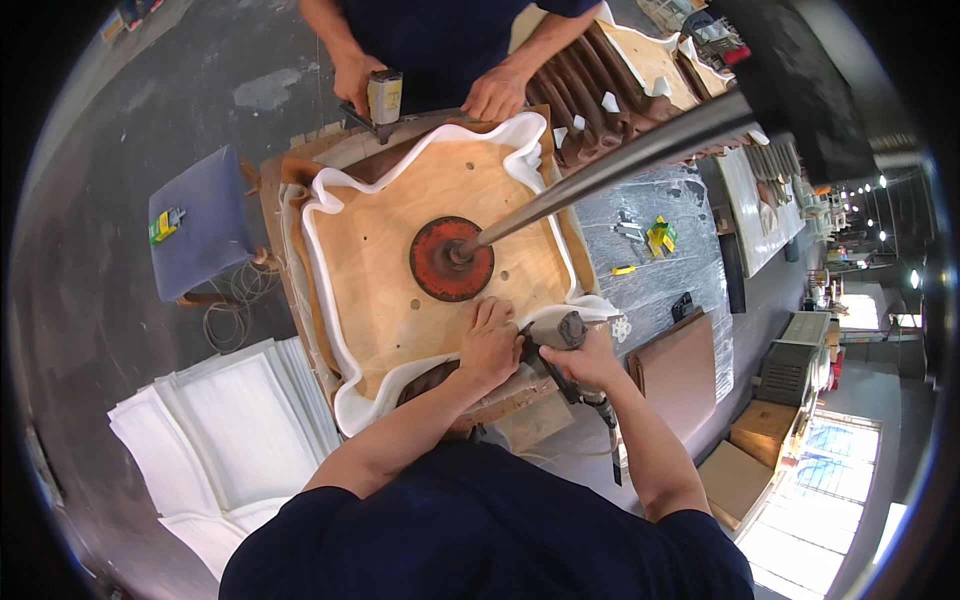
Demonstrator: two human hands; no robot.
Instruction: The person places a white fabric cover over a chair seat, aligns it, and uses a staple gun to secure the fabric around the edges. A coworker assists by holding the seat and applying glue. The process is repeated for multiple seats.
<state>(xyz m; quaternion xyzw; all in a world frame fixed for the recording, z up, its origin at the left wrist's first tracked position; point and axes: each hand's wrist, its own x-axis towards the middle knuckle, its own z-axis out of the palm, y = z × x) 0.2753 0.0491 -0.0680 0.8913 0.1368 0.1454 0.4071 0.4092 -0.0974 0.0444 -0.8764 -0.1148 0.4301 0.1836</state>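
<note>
A plywood seat board lies in front of me, edged with white foam padding that curls up around it, with brown cover material beneath. A red disc on a slanting metal rod presses on the board's middle. My left hand lies at the near edge, fingers bent together over the padding. In my right hand is a grey air staple gun, its nose close beside my left hand at that edge. What lies under my left palm is hidden.
Across the board a co-worker holds another staple gun, their other hand on the far edge. A blue stool carries a small box. White foam sheets stack at left. A plastic-covered table and brown panels are at right.
</note>
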